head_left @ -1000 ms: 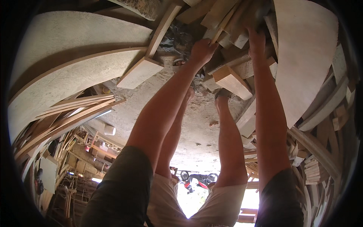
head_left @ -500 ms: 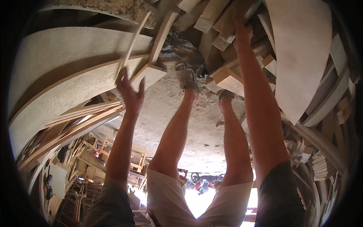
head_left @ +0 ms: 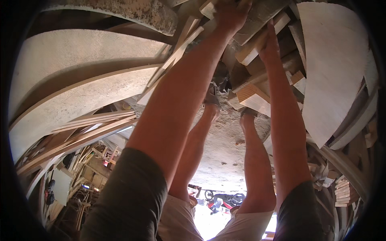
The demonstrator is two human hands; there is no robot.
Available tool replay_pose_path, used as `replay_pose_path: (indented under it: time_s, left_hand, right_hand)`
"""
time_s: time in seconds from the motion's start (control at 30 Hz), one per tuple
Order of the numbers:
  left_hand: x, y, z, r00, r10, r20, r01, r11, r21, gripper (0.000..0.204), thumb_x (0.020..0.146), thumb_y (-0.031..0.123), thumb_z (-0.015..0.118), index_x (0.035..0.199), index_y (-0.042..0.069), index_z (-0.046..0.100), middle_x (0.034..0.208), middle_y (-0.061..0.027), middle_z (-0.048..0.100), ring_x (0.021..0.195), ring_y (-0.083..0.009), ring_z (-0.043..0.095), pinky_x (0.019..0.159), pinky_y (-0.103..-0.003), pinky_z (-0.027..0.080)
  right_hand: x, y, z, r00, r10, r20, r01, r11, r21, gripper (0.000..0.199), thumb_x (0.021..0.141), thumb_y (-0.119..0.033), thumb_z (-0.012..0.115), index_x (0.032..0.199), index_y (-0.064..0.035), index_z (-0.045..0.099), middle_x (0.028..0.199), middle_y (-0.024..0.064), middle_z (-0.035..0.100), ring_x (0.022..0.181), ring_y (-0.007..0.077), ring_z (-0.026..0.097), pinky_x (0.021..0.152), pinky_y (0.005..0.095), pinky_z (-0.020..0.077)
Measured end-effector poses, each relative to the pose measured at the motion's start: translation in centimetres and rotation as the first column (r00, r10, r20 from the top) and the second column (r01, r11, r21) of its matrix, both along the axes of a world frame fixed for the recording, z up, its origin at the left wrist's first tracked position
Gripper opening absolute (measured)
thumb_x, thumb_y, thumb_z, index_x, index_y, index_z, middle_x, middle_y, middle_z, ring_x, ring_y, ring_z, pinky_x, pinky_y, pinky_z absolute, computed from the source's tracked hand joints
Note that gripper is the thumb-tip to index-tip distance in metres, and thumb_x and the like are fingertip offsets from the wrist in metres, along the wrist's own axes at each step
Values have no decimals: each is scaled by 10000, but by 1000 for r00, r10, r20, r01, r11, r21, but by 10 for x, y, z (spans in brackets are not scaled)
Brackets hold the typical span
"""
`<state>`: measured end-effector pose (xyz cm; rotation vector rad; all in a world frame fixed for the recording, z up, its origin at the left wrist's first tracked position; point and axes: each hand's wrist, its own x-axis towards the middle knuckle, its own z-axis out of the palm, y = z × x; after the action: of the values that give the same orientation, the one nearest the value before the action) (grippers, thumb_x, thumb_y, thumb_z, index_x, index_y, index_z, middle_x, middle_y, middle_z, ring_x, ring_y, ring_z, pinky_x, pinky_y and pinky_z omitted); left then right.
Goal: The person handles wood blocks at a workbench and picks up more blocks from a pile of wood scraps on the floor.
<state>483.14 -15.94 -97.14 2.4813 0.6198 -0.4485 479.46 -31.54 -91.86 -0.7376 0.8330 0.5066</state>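
Note:
My left hand (head_left: 233,16) reaches to the top of the picture. Its fingers bend over the edge of a wide, dusty wooden board (head_left: 263,18), and the picture's edge cuts off part of them. Just to the right and nearer, my right hand (head_left: 271,45) grips the side of a thick wooden plank (head_left: 250,51), whose pale cut end faces me. Other wood pieces lie under both hands, among them a squared block (head_left: 257,99) with a light end. On the left, a thin wooden strip (head_left: 184,47) leans against an upright piece.
Large curved pale panels (head_left: 96,86) fill the left side, with long strips (head_left: 86,124) below them. A broad pale sheet (head_left: 333,68) stands at the right. My feet are on the dusty floor (head_left: 219,140) near the wood pile. Behind me a motorcycle (head_left: 223,199) shows against bright light.
My left hand has let go of the thin strip, which now leans at the left, and has swung up and right to the board. The right hand has shifted slightly right and nearer.

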Motion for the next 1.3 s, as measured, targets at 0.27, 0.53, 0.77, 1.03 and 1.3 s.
replay_pose_path:
  time_s: [0.27,0.53,0.77,1.03,1.3]
  left_hand:
    - [11,1,52,984,-119,134,66,936,347,1062,860,807,575,1515,-18,432,1577,-347,328,1469,-521,309,1175,-683,247]
    - [11,38,28,990,33,137,-41,998,54,1144,805,844,613,1508,-40,436,1524,-321,445,1406,-470,448,1187,-575,315]
    - [20,73,71,992,-100,-76,70,944,-323,1038,831,728,645,1508,-30,433,1454,-296,506,1298,-389,541,1084,-480,426]
    - [-58,107,77,932,-251,-261,93,862,-497,807,880,447,778,1489,17,468,1325,-210,622,1072,-304,689,885,-413,574]
    - [-101,136,75,804,-164,-572,-63,933,-355,1179,641,700,877,1428,-92,498,1228,-254,675,1091,-278,692,928,-392,556]
  right_hand:
    - [-4,-10,-17,983,-108,146,86,985,149,603,1066,-441,553,1538,-94,412,1487,97,530,1366,279,514,1174,437,409]
    - [15,-36,-63,980,-1,200,-4,1000,28,881,921,-562,711,1603,-149,338,1594,88,392,1459,246,366,1212,413,312]
    - [23,-1,-14,957,105,272,-127,990,66,609,941,-386,735,1434,-79,555,1381,113,626,1250,271,609,1094,442,478]
    - [-52,33,44,948,307,87,-282,934,-221,965,945,-654,623,1545,41,323,1533,235,410,1409,352,423,1182,499,349]
    - [-102,71,19,913,254,-320,-395,748,-533,1089,965,-827,301,1644,8,133,1706,274,99,1570,433,142,1275,451,146]
